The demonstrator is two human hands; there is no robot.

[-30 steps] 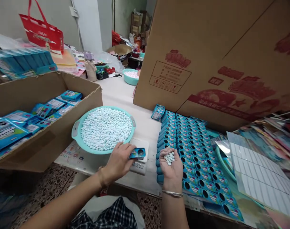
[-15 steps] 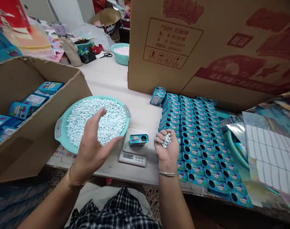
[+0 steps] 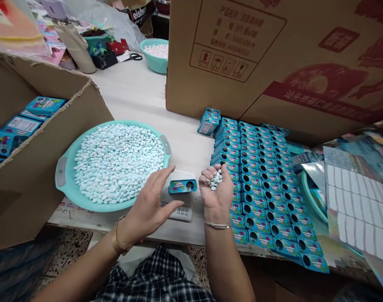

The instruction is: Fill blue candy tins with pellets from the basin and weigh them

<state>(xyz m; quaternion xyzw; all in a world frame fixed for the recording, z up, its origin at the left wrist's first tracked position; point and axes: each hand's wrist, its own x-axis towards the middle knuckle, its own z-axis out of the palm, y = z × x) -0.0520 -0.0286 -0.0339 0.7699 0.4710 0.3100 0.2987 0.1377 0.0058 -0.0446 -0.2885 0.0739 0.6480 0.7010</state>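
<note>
My left hand [image 3: 149, 204] is open, thumb and fingers spread apart at the left side of a small blue tin [image 3: 182, 186] with a round dark opening in its top. The tin rests on a white digital scale [image 3: 182, 213], whose display is hidden behind my hand. Palm up, my right hand [image 3: 217, 196] curls its fingers around a small heap of pale blue candies [image 3: 215, 180]. A turquoise basin [image 3: 63, 180], filled with the same kind of candies, stands left of the scale.
Rows of blue tins [image 3: 257, 197] stand to the right. Behind them rises a large cardboard box [image 3: 229, 92]. An open carton [image 3: 62, 126] with more tins is at the left. Scissors [image 3: 134, 56] and a second turquoise basin [image 3: 156, 63] lie farther back.
My left hand has moved right, from over the basin to beside the tin on the scale. My right hand still holds the candies. The view has shifted slightly.
</note>
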